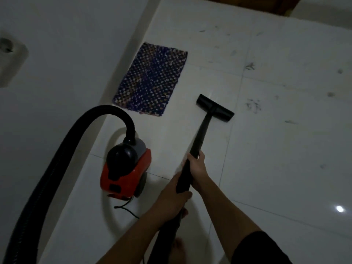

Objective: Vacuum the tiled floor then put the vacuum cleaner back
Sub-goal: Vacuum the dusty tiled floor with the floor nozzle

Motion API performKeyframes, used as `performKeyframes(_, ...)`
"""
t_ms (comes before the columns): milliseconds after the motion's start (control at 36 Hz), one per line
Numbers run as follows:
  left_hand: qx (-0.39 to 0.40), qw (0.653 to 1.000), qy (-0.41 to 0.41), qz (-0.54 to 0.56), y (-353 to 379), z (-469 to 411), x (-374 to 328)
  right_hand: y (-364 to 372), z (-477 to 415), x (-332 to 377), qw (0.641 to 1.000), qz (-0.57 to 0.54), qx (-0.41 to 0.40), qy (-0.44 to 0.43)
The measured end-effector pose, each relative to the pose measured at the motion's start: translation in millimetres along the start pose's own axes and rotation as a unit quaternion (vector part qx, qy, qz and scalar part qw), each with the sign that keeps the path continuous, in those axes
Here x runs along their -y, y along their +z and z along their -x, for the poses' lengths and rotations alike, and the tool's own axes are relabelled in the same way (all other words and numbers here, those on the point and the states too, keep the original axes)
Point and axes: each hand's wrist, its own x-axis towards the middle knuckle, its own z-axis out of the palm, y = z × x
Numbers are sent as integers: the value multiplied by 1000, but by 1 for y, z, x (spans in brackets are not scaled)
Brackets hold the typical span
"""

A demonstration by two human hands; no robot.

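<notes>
Head view: a black wand (200,138) is held in both hands over a white tiled floor (285,149). The right hand (197,165) is clamped around the wand higher up its length, and the left hand (176,191) is closed around it nearer the body, at about 7 o'clock from the right hand. At the wand's far end, toward 12 o'clock, a flat black floor nozzle (215,108) is seen resting on the tiles. A red and black vacuum cleaner (126,168) stands on the floor at 9 o'clock from the hands, with a black hose (62,149) arching from its top. A woven purple mat (150,79) lies at 11 o'clock against the wall, and dark scraps of debris (252,105) are scattered at 2 o'clock.
</notes>
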Motion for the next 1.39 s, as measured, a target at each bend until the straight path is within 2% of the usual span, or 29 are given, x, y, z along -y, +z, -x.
performKeyframes(361, 11, 998, -4, -61, 50, 44, 13, -50, 45, -24, 999, -45, -22, 3)
performKeyframes(528, 14, 997, -19, -69, 65, 61, 20, -62, 64, -40, 996, -72, -28, 33)
performKeyframes(889, 35, 995, -27, -88, 78, 65, 32, -80, 80, -52, 991, -106, -69, 52)
performKeyframes(1111, 27, 998, -44, -42, 74, 49, 24, -84, 78, -41, 985, -165, -37, 44)
performKeyframes(1389, 12, 998, -59, 34, 57, 10, 0, -65, 39, 3, 993, -97, -3, 64)
